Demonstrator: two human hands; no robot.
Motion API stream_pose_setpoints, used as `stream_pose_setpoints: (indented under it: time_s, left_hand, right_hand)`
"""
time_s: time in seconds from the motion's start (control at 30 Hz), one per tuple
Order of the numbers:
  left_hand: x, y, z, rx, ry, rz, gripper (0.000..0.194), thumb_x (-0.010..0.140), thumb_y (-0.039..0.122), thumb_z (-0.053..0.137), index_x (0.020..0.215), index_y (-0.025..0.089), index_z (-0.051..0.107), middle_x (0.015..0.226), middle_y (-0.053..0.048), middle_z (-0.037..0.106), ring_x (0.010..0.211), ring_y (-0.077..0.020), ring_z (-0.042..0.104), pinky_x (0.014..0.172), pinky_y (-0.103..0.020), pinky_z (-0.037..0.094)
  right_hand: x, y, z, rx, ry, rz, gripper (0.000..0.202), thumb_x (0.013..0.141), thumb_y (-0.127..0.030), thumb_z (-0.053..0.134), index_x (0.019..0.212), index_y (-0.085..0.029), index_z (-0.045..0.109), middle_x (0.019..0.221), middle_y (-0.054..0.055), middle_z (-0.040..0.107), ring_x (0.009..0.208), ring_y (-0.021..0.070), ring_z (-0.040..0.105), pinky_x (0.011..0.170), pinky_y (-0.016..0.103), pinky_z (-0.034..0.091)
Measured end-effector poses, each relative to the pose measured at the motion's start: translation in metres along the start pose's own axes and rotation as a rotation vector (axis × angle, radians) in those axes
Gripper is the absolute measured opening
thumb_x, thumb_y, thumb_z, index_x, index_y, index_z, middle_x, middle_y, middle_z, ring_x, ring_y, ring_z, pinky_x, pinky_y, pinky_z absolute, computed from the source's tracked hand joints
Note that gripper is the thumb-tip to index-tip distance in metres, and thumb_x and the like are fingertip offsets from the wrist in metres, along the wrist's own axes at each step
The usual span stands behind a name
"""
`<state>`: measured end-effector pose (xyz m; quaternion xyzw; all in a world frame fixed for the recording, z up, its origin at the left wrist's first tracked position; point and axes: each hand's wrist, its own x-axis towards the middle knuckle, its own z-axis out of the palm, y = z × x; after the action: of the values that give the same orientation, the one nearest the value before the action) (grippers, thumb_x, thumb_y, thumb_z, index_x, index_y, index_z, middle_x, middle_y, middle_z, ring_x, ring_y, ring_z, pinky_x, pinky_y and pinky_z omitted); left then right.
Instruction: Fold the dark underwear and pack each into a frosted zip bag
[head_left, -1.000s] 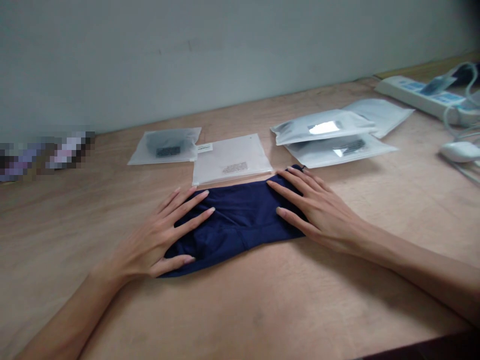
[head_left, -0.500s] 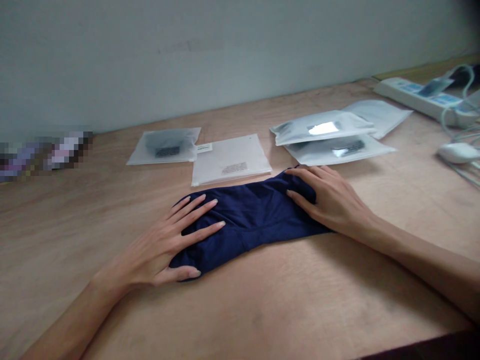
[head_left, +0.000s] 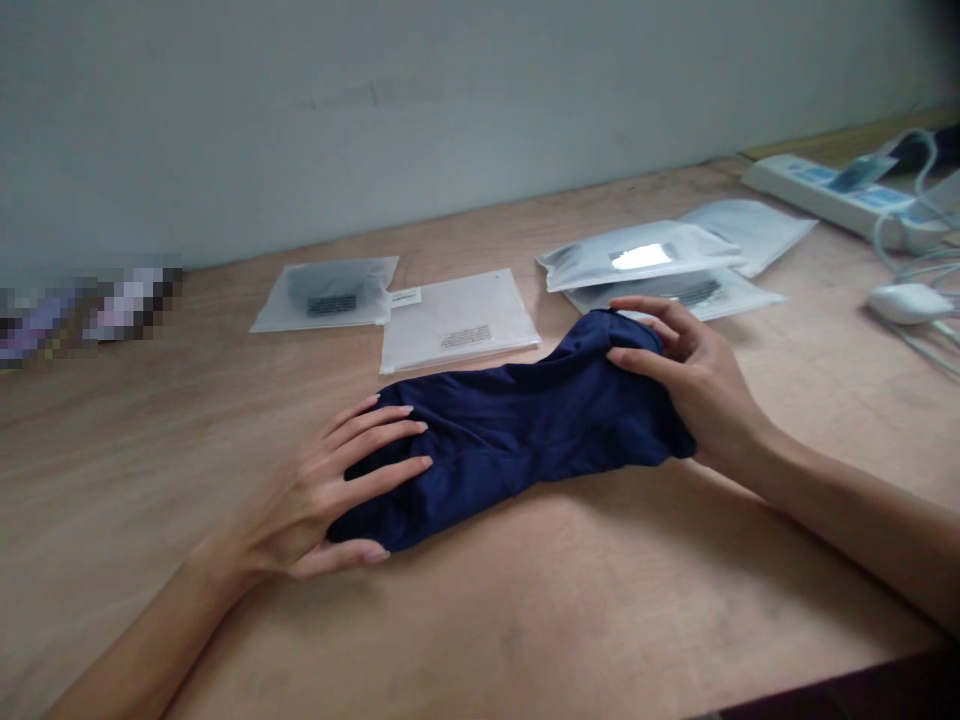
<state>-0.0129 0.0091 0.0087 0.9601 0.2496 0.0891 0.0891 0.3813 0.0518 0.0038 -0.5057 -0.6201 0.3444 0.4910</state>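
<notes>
A folded dark blue cloth (head_left: 517, 430) lies across the wooden table in front of me, its right end raised off the surface. My left hand (head_left: 352, 490) rests on the left end of the cloth with its fingers spread. At the other end, my right hand (head_left: 690, 380) grips the cloth between thumb and fingers. Just behind the cloth is a flat frosted zip bag (head_left: 457, 320) with small print and a white label at its upper left corner.
Another frosted bag (head_left: 326, 293) with a dark item inside lies at the back left. Several filled bags (head_left: 645, 255) overlap at the back right. Beyond them are a white power strip (head_left: 840, 195) and a white charger (head_left: 909, 303) with cables. Pixelated items lie far left.
My right hand has closed on the right end of the cloth and lifted it slightly. My left hand has shifted a little left, still flat on the cloth.
</notes>
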Motion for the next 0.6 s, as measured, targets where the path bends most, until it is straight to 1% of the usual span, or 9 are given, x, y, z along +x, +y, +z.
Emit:
stream_pose_setpoints:
  time_s: [0.07,0.17,0.2,0.27,0.37,0.43,0.5,0.53,0.6]
  left_hand:
    - [0.002,0.001,0.000,-0.003,-0.045,0.009,0.072,0.097,0.068,0.041,0.158,0.030,0.035,0.163,-0.008,0.036,0.151,-0.0358,0.033,0.127,-0.059,0.016]
    - [0.006,0.004,0.001,-0.010,-0.083,0.003,0.075,0.097,0.072,0.035,0.159,0.030,0.031,0.166,-0.006,0.031,0.153,-0.0359,0.028,0.128,-0.060,0.007]
    - [0.008,0.006,0.002,-0.014,-0.089,-0.001,0.076,0.097,0.072,0.034,0.160,0.031,0.030,0.167,-0.006,0.029,0.154,-0.0362,0.027,0.128,-0.061,0.005]
    - [0.011,0.010,0.005,-0.023,-0.098,-0.012,0.078,0.096,0.073,0.037,0.160,0.031,0.027,0.167,-0.007,0.028,0.154,-0.0372,0.026,0.127,-0.063,0.003]
    - [0.014,0.016,0.008,-0.046,-0.096,-0.020,0.080,0.094,0.072,0.043,0.161,0.032,0.026,0.167,-0.007,0.028,0.154,-0.0388,0.025,0.127,-0.064,0.005]
    - [0.016,0.020,0.010,-0.065,-0.095,-0.024,0.079,0.095,0.072,0.043,0.161,0.032,0.025,0.167,-0.008,0.028,0.154,-0.0387,0.024,0.127,-0.065,0.006]
    - [0.017,0.022,0.010,-0.098,-0.091,-0.040,0.081,0.096,0.073,0.039,0.162,0.030,0.021,0.167,-0.009,0.026,0.155,-0.0385,0.021,0.126,-0.065,0.008]
    - [0.016,0.022,0.010,-0.121,-0.078,-0.060,0.081,0.097,0.073,0.036,0.163,0.029,0.018,0.168,-0.009,0.023,0.156,-0.0385,0.019,0.126,-0.064,0.010]
    - [0.013,0.021,0.011,-0.183,-0.007,-0.112,0.083,0.097,0.073,0.032,0.164,0.027,0.012,0.170,-0.010,0.014,0.156,-0.0387,0.016,0.126,-0.062,0.017]
  right_hand:
    - [0.001,0.000,-0.002,0.074,-0.032,0.054,0.041,0.089,-0.033,0.066,0.130,-0.030,0.060,0.104,0.005,0.075,0.075,0.0239,0.073,0.061,0.038,0.061]
    - [-0.002,-0.007,-0.001,0.146,-0.063,0.123,0.047,0.092,-0.033,0.060,0.138,-0.027,0.053,0.104,0.007,0.075,0.072,0.0227,0.072,0.060,0.036,0.060]
    - [-0.004,-0.010,0.000,0.159,-0.083,0.123,0.049,0.093,-0.032,0.058,0.141,-0.027,0.049,0.104,0.008,0.074,0.071,0.0223,0.072,0.059,0.035,0.059]
    - [-0.008,-0.017,0.005,0.145,-0.131,0.071,0.054,0.095,-0.032,0.054,0.148,-0.028,0.041,0.108,0.009,0.073,0.072,0.0223,0.072,0.058,0.035,0.058]
    - [-0.015,-0.029,0.014,0.025,-0.197,-0.063,0.056,0.099,-0.033,0.044,0.153,-0.031,0.029,0.119,0.009,0.070,0.084,0.0241,0.074,0.065,0.037,0.060]
    - [-0.018,-0.037,0.022,0.010,-0.240,-0.099,0.055,0.101,-0.034,0.042,0.154,-0.032,0.027,0.128,0.010,0.067,0.091,0.0242,0.073,0.068,0.037,0.061]
    - [-0.019,-0.044,0.031,0.118,-0.291,-0.077,0.058,0.099,-0.036,0.049,0.152,-0.035,0.028,0.135,0.011,0.062,0.094,0.0229,0.072,0.069,0.035,0.061]
    - [-0.020,-0.048,0.037,0.194,-0.323,-0.056,0.061,0.097,-0.037,0.055,0.152,-0.036,0.028,0.137,0.011,0.060,0.095,0.0221,0.071,0.069,0.033,0.061]
    - [-0.019,-0.054,0.052,0.336,-0.394,-0.030,0.066,0.093,-0.037,0.063,0.150,-0.037,0.028,0.139,0.010,0.057,0.092,0.0196,0.071,0.069,0.031,0.062]
